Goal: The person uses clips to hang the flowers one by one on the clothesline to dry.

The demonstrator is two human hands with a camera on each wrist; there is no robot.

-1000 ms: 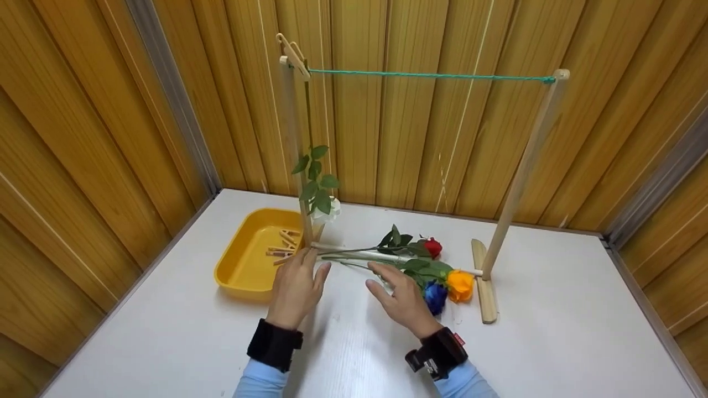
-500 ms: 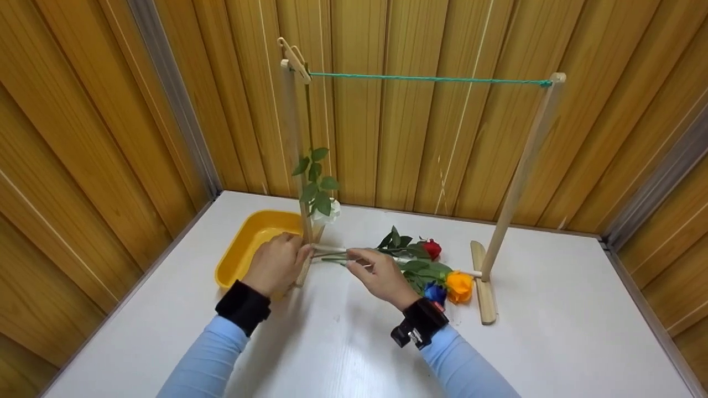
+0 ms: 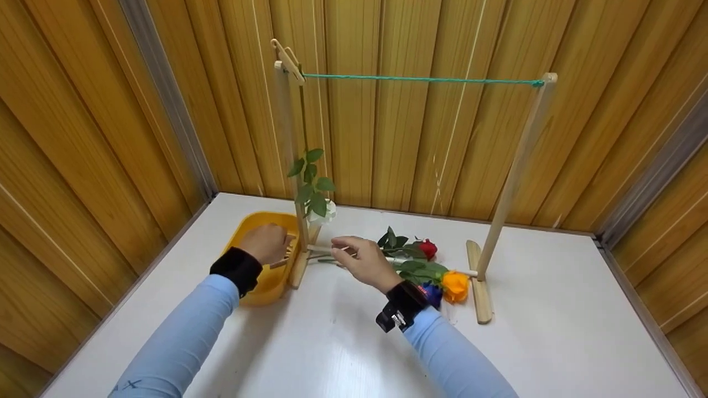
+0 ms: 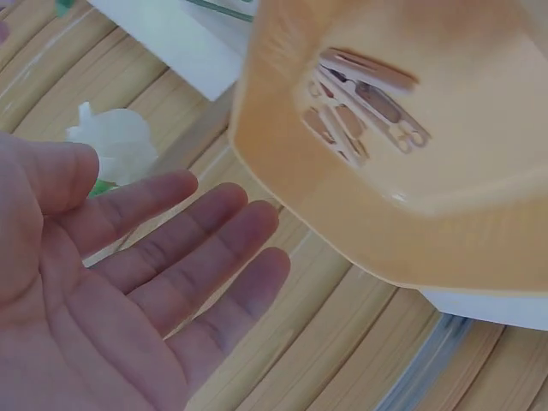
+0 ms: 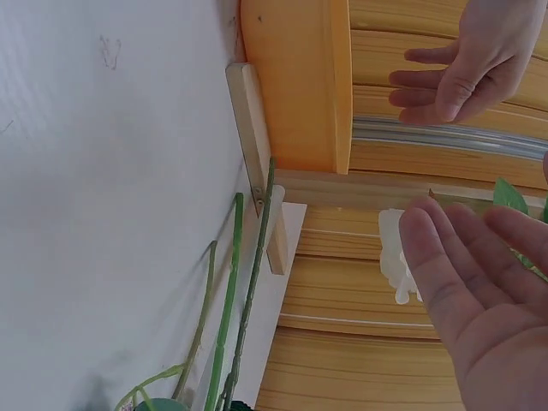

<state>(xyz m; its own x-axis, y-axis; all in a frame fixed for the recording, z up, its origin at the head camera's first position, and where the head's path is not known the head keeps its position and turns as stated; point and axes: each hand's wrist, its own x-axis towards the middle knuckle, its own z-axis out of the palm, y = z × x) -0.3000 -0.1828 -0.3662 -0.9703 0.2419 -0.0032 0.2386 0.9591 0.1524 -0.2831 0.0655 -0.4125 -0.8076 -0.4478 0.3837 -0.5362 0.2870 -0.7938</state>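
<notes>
My left hand (image 3: 265, 243) is over the yellow basin (image 3: 243, 226), its fingers loosely extended and holding nothing. Inside the basin lie several wooden clothespins (image 4: 368, 98). My right hand (image 3: 362, 261) hovers with relaxed fingers above the flower stems (image 5: 227, 317), also with nothing in it. Those stems belong to a red rose (image 3: 427, 249), an orange rose (image 3: 456, 286) and a blue rose (image 3: 432, 294), the blue one partly hidden by my right wrist. A white rose (image 3: 322, 211) hangs head down from the green cord (image 3: 420, 78), held by a clothespin (image 3: 288, 61) near the left post.
A wooden frame carries the cord between its left post (image 3: 287, 121) and right post (image 3: 514, 177). Flat wooden feet (image 3: 483, 301) support it on the white table (image 3: 553, 342). Wood-patterned walls (image 3: 387, 138) enclose the table behind and at the sides.
My left hand has moved left from the left post to over the basin. My right hand has shifted left along the stems. The hanging white rose stays in place.
</notes>
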